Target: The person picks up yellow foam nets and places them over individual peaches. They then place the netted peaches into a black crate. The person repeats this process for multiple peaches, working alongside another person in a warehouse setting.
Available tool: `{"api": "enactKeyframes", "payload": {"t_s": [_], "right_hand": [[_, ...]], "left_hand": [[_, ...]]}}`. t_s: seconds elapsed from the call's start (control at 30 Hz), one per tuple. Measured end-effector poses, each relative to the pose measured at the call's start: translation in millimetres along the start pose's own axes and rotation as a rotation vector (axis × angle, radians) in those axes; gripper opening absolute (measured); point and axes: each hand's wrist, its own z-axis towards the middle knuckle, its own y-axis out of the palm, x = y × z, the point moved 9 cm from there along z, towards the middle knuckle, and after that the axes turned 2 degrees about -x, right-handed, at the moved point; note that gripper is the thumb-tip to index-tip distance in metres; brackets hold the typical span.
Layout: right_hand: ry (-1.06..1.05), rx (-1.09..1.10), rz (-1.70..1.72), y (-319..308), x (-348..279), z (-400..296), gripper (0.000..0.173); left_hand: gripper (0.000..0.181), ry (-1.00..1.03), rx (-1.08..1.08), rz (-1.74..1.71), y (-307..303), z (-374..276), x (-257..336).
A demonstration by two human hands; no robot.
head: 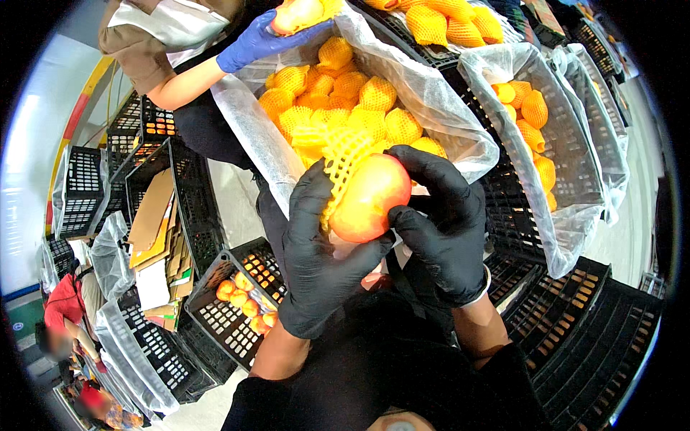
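Between my two black-gloved hands is a red-and-yellow peach (372, 202), held up over a lined crate. My left hand (315, 258) grips it from the left, with a yellow foam net sleeve (345, 153) pinched along the fruit's side. The sleeve covers only the far left of the peach. My right hand (444, 231) has its fingertips and thumb on the right side of the same fruit. Beneath and beyond, a white liner (426, 97) lines the crate, which holds many fruits in yellow foam nets (350, 89).
Across the crate, a person's blue-gloved hand (253, 43) holds another peach (296, 16). A second lined crate (571, 151) stands at right. A black crate with bare peaches (232, 328) and a crate of cardboard pieces (156, 237) are at left. Black crates (587, 334) sit lower right.
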Motion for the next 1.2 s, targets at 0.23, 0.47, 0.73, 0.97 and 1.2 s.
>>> {"api": "enactKeyframes", "payload": {"t_s": [0.23, 0.47, 0.73, 0.97, 1.2], "right_hand": [[0.015, 0.045, 0.018, 1, 0, 0, 0.046], [0.12, 0.02, 0.004, 4, 3, 0, 0.047], [0.062, 0.049, 0.047, 3, 7, 3, 0.044], [0.072, 0.057, -0.032, 4, 8, 3, 0.041], [0.255, 0.064, 0.111, 6, 18, -1, 0.045]], "left_hand": [[0.074, -0.057, -0.028, -0.056, -1, -1, 2], [0.071, 0.097, -0.035, 0.076, -6, 0, 12], [0.07, 0.126, -0.049, 0.168, -5, 2, 22], [0.071, 0.008, -0.022, 0.049, -8, 1, 13], [0.072, -0.148, 0.005, -0.097, -7, 3, 10]]}}
